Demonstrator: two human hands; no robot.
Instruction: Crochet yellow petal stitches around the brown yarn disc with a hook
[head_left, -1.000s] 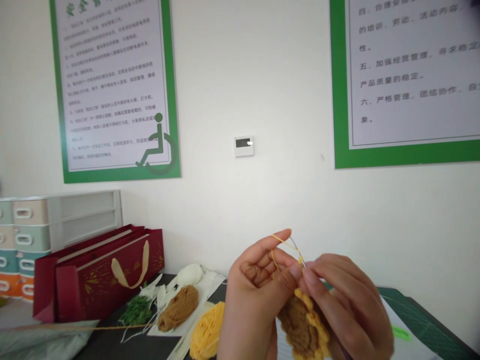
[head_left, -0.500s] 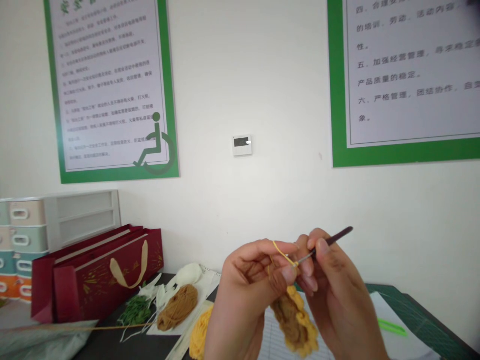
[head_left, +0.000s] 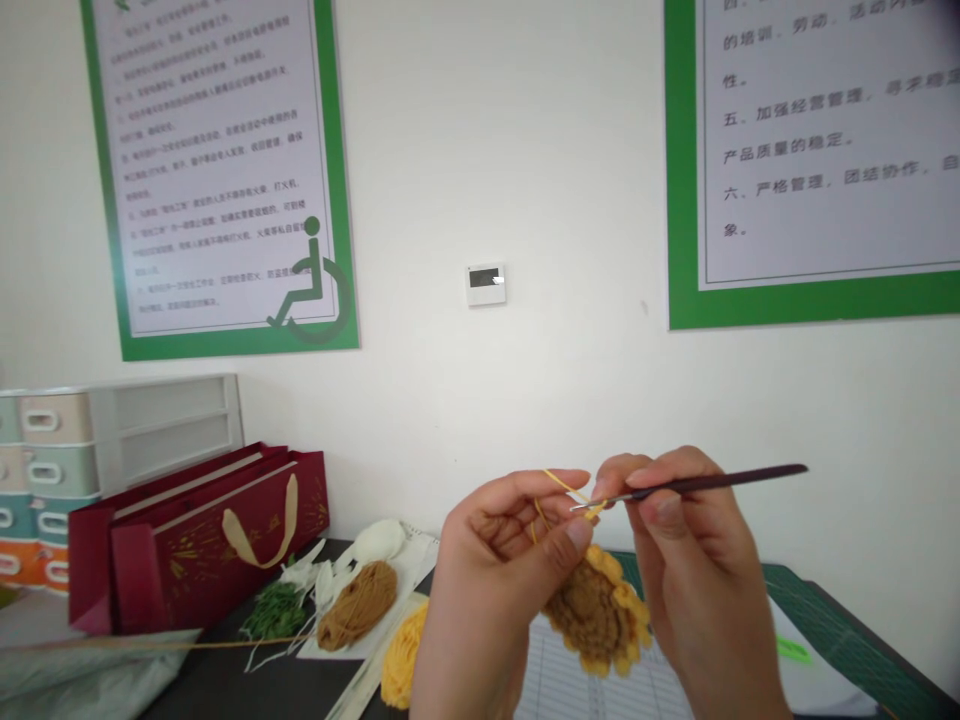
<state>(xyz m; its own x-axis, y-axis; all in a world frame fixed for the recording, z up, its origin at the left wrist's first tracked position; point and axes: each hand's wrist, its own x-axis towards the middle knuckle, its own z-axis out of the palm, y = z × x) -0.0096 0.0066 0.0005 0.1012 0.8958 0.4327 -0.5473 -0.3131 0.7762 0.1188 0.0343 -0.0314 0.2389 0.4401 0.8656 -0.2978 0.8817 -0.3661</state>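
Head view is showing both bare hands working close together over a dark table. The left hand is pinching the upper edge of a round crocheted piece between thumb and fingers, while a thin yellow strand is running over its raised index finger. The crocheted piece is hanging below the left thumb, between the two hands, its brown middle and scalloped yellow border facing the camera. The right hand is gripping a crochet hook by its dark handle, with the metal tip pointing left and lying at the yellow yarn just above the piece. Behind the hands, a printed sheet and a green mat are covering part of the table. Left of the left wrist, a yellow yarn ball is sitting near a brown skein, and a dark red gift bag is standing farther left.
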